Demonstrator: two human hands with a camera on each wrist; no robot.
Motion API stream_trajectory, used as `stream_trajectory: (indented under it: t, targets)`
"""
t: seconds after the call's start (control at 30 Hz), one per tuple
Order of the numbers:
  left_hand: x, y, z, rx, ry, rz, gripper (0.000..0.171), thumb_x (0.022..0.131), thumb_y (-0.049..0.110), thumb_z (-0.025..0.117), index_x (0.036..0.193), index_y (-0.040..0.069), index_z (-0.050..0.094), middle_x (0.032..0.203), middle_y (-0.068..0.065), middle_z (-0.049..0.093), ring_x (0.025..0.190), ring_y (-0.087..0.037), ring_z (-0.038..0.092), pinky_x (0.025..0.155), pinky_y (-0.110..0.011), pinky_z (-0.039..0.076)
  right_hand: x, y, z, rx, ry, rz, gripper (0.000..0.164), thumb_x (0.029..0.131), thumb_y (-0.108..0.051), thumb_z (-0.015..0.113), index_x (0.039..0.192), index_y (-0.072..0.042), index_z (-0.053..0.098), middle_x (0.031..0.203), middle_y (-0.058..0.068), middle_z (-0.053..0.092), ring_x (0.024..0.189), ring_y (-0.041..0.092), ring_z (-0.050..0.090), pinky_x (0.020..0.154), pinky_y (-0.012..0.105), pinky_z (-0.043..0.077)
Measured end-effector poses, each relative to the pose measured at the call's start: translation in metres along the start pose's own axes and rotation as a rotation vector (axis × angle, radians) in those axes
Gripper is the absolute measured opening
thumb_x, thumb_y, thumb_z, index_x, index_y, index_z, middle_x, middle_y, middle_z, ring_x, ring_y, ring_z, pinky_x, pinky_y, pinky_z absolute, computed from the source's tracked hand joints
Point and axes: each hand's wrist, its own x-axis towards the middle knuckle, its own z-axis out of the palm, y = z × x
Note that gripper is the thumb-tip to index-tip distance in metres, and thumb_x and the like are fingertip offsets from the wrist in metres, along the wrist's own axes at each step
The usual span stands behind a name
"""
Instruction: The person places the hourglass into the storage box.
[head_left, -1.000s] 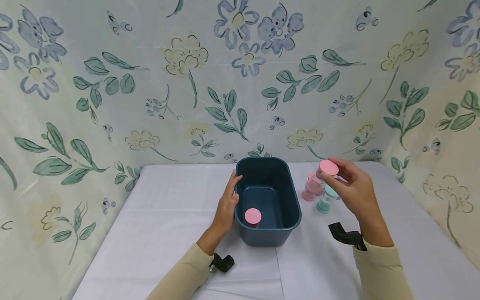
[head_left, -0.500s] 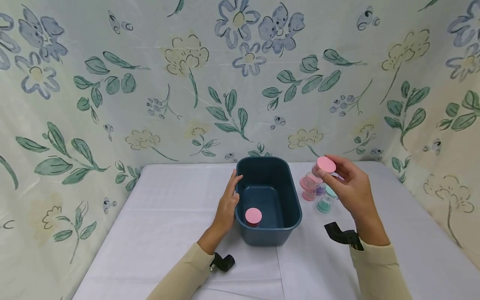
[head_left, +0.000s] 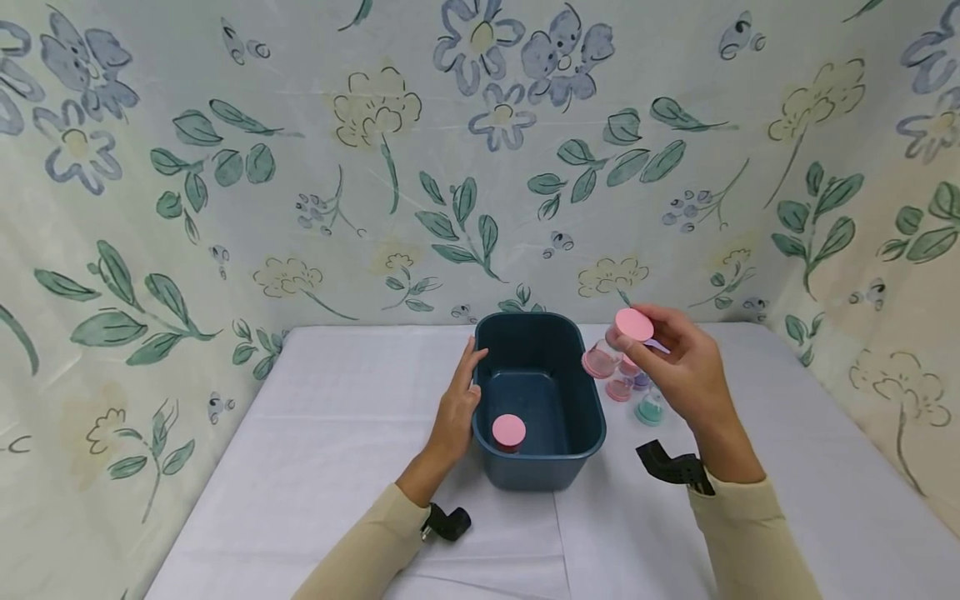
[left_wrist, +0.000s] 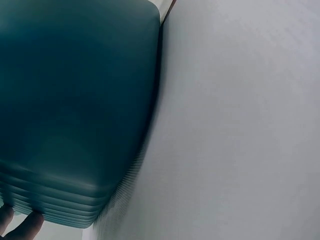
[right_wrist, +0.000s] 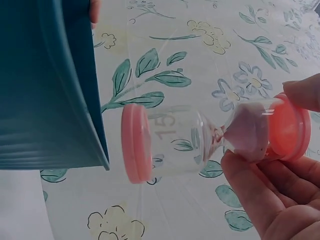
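My right hand pinches a pink-capped hourglass between thumb and fingers, around one end of it. It is clear glass marked 15 and is tilted in the air beside the right rim of a dark blue bin. Along the bin's left side lies my left hand, fingers extended and touching the wall; in the left wrist view only a few fingertips show. Inside the bin, near the front left, stands another hourglass with a pink top.
Right of the bin, several more hourglasses stand close together on the white-covered table: a pink one, a teal one and a purple one, partly hidden by my right hand. A flowered cloth hangs behind the table.
My right hand has moved left with the pink hourglass, from above the group toward the bin's right rim. The hourglass's lower end has swung out to the left. My left hand has stayed in place.
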Motion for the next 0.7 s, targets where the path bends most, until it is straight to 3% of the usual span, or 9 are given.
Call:
stream_trajectory:
  t: [0.7]
  targets:
    - [0.000, -0.001, 0.000, 0.004, 0.004, 0.012, 0.054, 0.101, 0.034, 0.025, 0.150, 0.013, 0.031, 0.161, -0.008, 0.014, 0.147, -0.021, 0.013, 0.113, -0.057, 0.019, 0.007, -0.009, 0.021, 0.070, -0.218, -0.015, 0.056, 0.083, -0.014, 0.075, 0.135, -0.009, 0.055, 0.125, 0.008, 0.061, 0.110, 0.017, 0.059, 0.086, 0.020, 0.050]
